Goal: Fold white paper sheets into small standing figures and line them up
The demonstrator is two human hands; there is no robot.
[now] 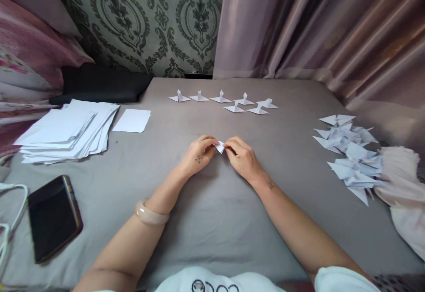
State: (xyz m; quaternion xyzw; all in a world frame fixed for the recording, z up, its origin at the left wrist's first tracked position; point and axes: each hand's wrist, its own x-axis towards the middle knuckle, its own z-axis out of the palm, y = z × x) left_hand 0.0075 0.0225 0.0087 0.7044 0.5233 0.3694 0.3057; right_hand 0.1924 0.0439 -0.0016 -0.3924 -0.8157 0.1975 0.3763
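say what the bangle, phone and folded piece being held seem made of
Piece: apparently matte white paper, from its thin, crisp edges. Bangle: perhaps polished stone or resin, being pale and glossy; which one can't be told. Phone: likely glass-fronted, its face dark, flat and smooth.

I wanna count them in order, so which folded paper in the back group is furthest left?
The folded paper at the row's left end, closest to the black item; the others sit further right.

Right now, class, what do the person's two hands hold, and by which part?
A small folded white paper, its opposite sides held in the fingertips of the left hand and right hand.
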